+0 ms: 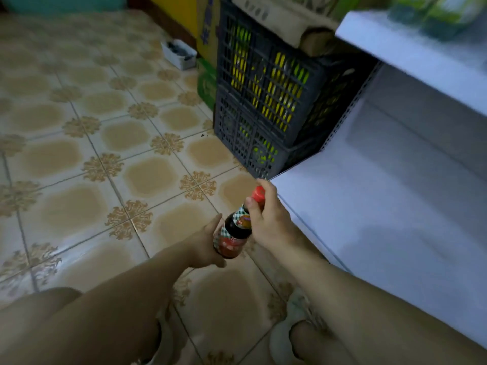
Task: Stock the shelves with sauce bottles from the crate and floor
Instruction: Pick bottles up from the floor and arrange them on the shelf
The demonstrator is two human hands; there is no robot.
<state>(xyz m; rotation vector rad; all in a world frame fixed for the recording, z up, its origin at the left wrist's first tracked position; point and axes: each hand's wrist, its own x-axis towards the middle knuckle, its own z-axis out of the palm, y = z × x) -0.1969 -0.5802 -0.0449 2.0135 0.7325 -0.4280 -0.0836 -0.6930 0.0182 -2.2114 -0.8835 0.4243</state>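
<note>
A dark sauce bottle [233, 234] with a red cap and a checked label hangs tilted above the tiled floor, just left of the white bottom shelf [382, 219]. My right hand [266, 219] grips its neck just below the cap. My left hand [208, 246] cups the bottle's lower body from the left and underneath. Two stacked dark plastic crates [263, 101] with yellow-labelled bottles inside stand beyond, against the shelf's end.
A higher white shelf [411, 48] carries green packs at the top right. Cardboard lies on top of the crates. A small white box [179, 54] sits on the floor at the back. My feet in light slippers [287, 325] stand close to the bottom shelf.
</note>
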